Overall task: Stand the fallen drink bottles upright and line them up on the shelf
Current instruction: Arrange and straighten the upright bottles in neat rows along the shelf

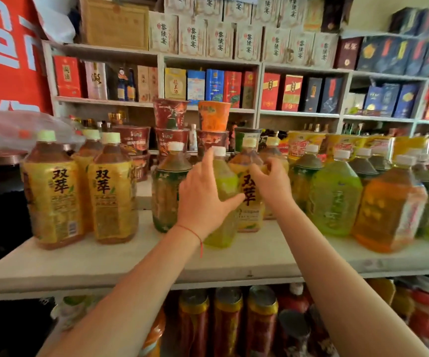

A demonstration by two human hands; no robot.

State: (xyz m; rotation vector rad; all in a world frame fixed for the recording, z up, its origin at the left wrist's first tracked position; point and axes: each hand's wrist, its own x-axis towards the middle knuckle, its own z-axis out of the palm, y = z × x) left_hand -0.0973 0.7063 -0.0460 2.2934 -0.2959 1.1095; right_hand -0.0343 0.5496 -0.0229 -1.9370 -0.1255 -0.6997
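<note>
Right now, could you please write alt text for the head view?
A person's left hand grips an upright light-green plastic drink bottle on a white shelf, while the right hand holds the yellow-labelled tea bottle beside it.

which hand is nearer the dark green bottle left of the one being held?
Left. The left hand grips the light green bottle right beside the dark green bottle; the right hand is farther right, on the yellow-label bottle.
</note>
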